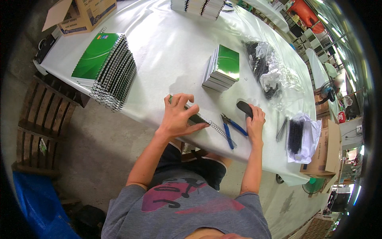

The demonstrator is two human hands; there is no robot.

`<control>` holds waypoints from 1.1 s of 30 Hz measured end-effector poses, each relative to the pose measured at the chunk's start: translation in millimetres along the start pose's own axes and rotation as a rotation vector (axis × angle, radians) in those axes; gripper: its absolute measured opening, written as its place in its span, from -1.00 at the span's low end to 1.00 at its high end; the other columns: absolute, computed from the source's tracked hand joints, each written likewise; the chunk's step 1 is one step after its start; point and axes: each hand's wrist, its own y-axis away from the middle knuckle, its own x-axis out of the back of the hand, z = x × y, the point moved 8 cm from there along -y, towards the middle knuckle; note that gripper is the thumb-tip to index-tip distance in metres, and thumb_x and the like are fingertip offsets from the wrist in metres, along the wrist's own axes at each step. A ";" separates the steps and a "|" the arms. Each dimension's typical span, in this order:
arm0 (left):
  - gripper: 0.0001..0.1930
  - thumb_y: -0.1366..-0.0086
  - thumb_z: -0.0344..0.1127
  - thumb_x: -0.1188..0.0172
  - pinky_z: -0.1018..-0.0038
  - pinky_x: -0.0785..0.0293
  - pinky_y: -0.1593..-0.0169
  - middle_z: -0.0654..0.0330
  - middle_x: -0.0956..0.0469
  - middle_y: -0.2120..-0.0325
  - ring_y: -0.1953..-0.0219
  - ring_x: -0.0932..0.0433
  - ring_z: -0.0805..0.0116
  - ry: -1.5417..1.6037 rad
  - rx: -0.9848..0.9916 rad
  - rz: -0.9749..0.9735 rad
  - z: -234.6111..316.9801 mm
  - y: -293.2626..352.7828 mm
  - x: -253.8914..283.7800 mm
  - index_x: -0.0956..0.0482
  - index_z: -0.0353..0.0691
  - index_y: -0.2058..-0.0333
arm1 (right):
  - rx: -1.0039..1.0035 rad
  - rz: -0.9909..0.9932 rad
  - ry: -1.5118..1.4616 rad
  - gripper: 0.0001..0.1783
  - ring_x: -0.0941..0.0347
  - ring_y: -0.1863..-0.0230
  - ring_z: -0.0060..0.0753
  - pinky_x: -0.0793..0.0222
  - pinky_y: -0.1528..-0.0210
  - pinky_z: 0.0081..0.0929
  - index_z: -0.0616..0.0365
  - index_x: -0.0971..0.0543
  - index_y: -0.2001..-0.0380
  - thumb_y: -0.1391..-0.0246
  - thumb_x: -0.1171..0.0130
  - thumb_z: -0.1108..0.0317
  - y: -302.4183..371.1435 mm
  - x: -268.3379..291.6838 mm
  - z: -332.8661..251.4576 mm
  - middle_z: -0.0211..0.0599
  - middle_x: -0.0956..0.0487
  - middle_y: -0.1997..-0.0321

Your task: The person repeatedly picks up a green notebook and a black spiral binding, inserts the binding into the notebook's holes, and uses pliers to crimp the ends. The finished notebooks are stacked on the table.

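Note:
My left hand (178, 113) grips a green-covered notebook (195, 118) standing on edge near the table's front. A loose wire coil (217, 129) sticks out of the notebook's near corner toward the right; how far it runs through the holes is hidden. Between my hands lie cutting pliers with blue handles (237, 126), their jaws apart, the coil's end beside one handle. On the right, my right hand (256, 121) is closed around the near end of a black rounded oblong object (244, 108), whose kind I cannot make out.
Ahead stands a stack of green notebooks (225, 65); a taller coil-bound stack (109, 67) is at left. Plastic bags with black coils (264, 65) lie to the right, near more coils (295, 136) on white wrapping. Cardboard boxes (85, 16) sit at the far left and right.

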 end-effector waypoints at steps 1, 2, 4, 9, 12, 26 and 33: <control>-0.52 0.22 0.13 -0.40 0.23 -0.08 0.06 0.19 -0.33 0.21 0.12 -0.23 0.16 0.014 0.004 0.008 -0.9 0.8 0.8 -0.42 -0.07 0.51 | -0.009 0.010 -0.197 -0.47 -0.38 0.01 -0.14 -0.25 -0.04 -0.21 0.03 -0.45 0.01 0.17 0.00 0.56 -3.5 5.3 -4.0 -0.21 -0.37 -0.08; -0.52 0.23 0.13 -0.41 0.24 -0.07 0.06 0.19 -0.33 0.19 0.11 -0.22 0.15 0.030 0.008 0.017 -1.7 1.4 1.1 -0.42 -0.07 0.51 | -0.018 0.018 -0.394 -0.48 -0.39 0.00 -0.17 -0.28 -0.03 -0.24 0.07 -0.47 0.03 0.17 -0.02 0.59 -6.2 12.0 -8.3 -0.19 -0.39 -0.06; -0.51 0.25 0.15 -0.40 0.21 -0.03 0.08 0.22 -0.32 0.15 0.07 -0.24 0.18 0.053 0.003 0.057 -5.0 4.6 1.2 -0.42 -0.05 0.52 | -0.028 -0.027 -0.985 -0.55 -0.42 0.02 -0.22 -0.33 -0.03 -0.30 0.17 -0.50 0.08 0.15 -0.04 0.62 -11.4 17.3 -34.9 -0.14 -0.46 0.00; -0.54 0.25 0.14 -0.38 0.20 -0.02 0.08 0.23 -0.30 0.10 0.03 -0.24 0.19 0.097 -0.017 0.060 -8.3 5.6 0.5 -0.42 -0.04 0.55 | 0.150 -0.397 -1.656 -0.83 -0.54 0.15 -0.26 -0.41 0.01 -0.39 0.37 -0.60 0.34 0.07 -0.16 0.57 -2.0 7.2 -129.1 -0.05 -0.61 0.23; -0.55 0.26 0.15 -0.37 0.20 -0.02 0.08 0.24 -0.30 0.09 0.03 -0.24 0.19 0.099 -0.035 0.035 -11.0 7.6 -2.9 -0.43 -0.04 0.56 | 0.044 -0.568 -1.362 -0.82 -0.55 0.18 -0.37 -0.42 0.04 -0.46 0.31 -0.63 0.37 0.10 -0.14 0.65 1.7 -18.3 -139.9 -0.13 -0.62 0.24; -0.54 0.33 0.11 -0.42 0.26 -0.16 0.03 0.16 -0.27 0.04 0.03 -0.21 0.12 0.173 0.044 0.100 -16.8 -2.3 4.8 -0.46 -0.09 0.61 | 0.078 -0.382 -1.668 -0.64 -0.53 0.24 -0.50 -0.40 0.15 -0.62 0.30 -0.62 0.28 0.20 0.00 0.75 -8.6 7.2 -144.8 -0.17 -0.63 0.27; -0.50 0.39 0.03 -0.51 0.25 -0.33 0.09 0.07 -0.18 0.00 0.13 -0.20 0.08 0.276 0.130 0.144 -32.9 2.1 8.8 -0.47 -0.13 0.57 | -0.026 -0.415 -1.421 -0.73 -0.53 0.23 -0.46 -0.42 0.11 -0.56 0.29 -0.63 0.33 0.10 -0.01 0.68 -9.9 -9.4 -145.3 -0.12 -0.63 0.31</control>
